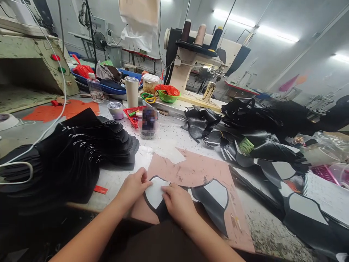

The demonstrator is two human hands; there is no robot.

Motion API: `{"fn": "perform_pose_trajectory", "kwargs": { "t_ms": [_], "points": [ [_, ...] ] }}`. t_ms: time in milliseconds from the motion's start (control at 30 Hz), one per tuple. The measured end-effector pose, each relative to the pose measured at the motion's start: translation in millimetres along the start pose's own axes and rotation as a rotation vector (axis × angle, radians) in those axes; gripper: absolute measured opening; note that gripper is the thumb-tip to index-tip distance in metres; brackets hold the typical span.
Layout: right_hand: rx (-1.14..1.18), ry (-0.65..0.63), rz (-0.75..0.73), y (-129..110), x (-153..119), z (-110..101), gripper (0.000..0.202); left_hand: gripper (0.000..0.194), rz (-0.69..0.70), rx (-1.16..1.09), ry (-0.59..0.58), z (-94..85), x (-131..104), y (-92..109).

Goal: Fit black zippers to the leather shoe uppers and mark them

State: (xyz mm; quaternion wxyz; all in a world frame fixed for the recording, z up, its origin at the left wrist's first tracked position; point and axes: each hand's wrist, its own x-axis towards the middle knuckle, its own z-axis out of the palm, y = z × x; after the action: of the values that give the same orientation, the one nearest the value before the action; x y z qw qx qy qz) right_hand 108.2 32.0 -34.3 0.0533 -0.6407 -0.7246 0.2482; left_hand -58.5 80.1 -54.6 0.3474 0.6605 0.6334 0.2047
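A black leather-like cut piece (209,207) with white backing patches lies on the pink sheet in front of me. At its left end is a white backing patch (156,193) with a black border around it. My left hand (134,186) has thumb and finger closed at the patch's upper left edge. Curled fingers of my right hand (180,204) grip the patch's right edge and cover part of the black piece. Whether the patch is fully stuck down, I cannot tell. Beyond my hands, a loose white sheet (171,154) lies partly on the pink sheet (201,165).
At left rises a tall stack of black pieces (79,145). More black pieces with white patches (307,207) lie at right, beside a spiral notebook (327,194). A phone (148,122), a tumbler (132,91) and a sewing machine (188,69) stand farther back.
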Motion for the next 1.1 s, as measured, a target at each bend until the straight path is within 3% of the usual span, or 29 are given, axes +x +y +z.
{"fn": "perform_pose_trajectory", "kwargs": {
  "t_ms": [733,900,1100],
  "points": [
    [0.127,0.036,0.016,6.2,6.0,4.3,0.029,0.019,0.031,0.245,-0.075,0.1,-2.6,6.8],
    [-0.018,0.066,0.0,7.1,4.5,6.2,0.031,0.018,0.074,0.295,-0.07,-3.1,-4.8,5.1],
    [-0.255,0.077,-0.039,9.3,1.0,10.4,0.029,0.024,0.112,0.312,0.014,-2.4,-7.6,-12.7]
  ]
}}
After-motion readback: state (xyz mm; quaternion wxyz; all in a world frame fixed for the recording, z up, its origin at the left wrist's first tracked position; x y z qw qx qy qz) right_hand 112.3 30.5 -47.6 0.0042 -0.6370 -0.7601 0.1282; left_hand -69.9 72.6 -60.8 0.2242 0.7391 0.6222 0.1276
